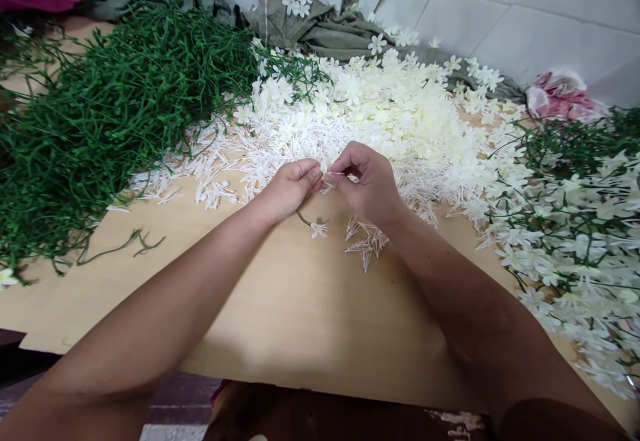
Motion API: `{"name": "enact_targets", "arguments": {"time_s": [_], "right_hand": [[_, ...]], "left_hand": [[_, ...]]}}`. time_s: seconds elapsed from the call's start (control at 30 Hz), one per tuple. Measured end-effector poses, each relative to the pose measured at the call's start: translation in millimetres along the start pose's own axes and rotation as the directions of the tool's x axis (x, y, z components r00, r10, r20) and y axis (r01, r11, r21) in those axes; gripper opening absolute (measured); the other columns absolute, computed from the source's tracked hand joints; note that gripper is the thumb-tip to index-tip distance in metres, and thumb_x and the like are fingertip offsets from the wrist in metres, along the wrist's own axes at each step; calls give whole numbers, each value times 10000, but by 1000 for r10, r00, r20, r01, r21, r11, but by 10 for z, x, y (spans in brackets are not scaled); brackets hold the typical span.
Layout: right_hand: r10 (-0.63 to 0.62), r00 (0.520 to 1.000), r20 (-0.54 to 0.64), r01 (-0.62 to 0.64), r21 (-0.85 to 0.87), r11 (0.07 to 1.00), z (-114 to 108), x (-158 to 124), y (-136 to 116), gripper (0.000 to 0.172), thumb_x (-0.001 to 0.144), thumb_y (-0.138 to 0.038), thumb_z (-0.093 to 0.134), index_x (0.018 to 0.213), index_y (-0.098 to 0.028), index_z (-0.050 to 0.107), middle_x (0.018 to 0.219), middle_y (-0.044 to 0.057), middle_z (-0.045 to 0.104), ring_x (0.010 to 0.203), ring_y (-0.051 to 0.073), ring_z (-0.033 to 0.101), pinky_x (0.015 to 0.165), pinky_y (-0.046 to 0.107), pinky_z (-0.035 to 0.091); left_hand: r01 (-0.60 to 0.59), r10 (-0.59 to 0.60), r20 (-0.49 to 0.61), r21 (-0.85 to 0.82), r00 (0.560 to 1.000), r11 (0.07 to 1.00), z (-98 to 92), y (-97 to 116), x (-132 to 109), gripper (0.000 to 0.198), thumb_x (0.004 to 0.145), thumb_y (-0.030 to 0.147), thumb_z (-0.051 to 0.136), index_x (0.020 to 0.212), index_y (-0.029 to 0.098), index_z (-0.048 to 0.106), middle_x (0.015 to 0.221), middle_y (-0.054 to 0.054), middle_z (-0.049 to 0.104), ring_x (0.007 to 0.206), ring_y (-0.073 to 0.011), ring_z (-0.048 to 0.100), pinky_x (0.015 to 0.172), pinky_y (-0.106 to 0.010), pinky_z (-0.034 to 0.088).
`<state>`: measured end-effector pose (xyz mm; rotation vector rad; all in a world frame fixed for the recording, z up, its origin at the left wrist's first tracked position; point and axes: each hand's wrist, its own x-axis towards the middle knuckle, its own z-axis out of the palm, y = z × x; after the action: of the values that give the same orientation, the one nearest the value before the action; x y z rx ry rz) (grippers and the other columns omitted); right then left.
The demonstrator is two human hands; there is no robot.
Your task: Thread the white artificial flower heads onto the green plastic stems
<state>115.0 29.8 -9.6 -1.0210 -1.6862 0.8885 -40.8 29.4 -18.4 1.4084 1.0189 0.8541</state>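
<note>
My left hand (293, 191) is closed in a pinch on a thin green plastic flower stem (303, 218). A small white bloom (319, 230) hangs from the stem's lower end, below that hand. Right beside it, my right hand (369, 181) pinches a thin white stamen piece (376, 173), whose end sticks out past the fingers. The fingertips of both hands nearly meet, and what lies between them is mostly hidden. Loose white stamen pieces (367, 240) lie on the cardboard under my right hand.
Green stems (130, 88) are heaped at left. White artificial petals (380, 101) and stamens form a pile behind my hands. Assembled white flowers with stems (585, 248) lie at right. Cardboard (280, 321) covers the table; grey-green sacking (330, 34) lies along the tiled wall (480, 14).
</note>
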Motion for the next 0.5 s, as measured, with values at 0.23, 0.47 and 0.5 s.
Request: {"name": "enact_targets", "arguments": {"time_s": [0.23, 0.47, 0.5], "right_hand": [[233, 949, 214, -280, 229, 932, -59, 37, 37, 311, 586, -328, 807, 652, -197, 533, 609, -43, 556, 590, 92, 521, 590, 274, 450], [237, 903, 358, -353, 304, 885, -106, 57, 117, 410, 558, -371, 838, 750, -191, 524, 665, -35, 583, 653, 99, 581, 621, 251, 476], [229, 901, 369, -348, 299, 889, -112, 60, 124, 411, 568, -387, 832, 760, -189, 527, 676, -31, 585, 657, 99, 582, 619, 250, 477]], "left_hand": [[-49, 50, 110, -12, 993, 999, -29, 7, -34, 331, 807, 387, 548, 577, 184, 425, 505, 55, 321, 460, -64, 247, 465, -244, 176], [-55, 55, 135, 0, 989, 998, -21, 21, -48, 375, 798, 454, 555, 569, 185, 429, 490, 58, 312, 465, -68, 254, 465, -251, 176], [-50, 49, 134, 7, 990, 999, -17, 28, -48, 388, 793, 474, 558, 568, 187, 427, 482, 59, 305, 464, -69, 254, 465, -251, 177]]}}
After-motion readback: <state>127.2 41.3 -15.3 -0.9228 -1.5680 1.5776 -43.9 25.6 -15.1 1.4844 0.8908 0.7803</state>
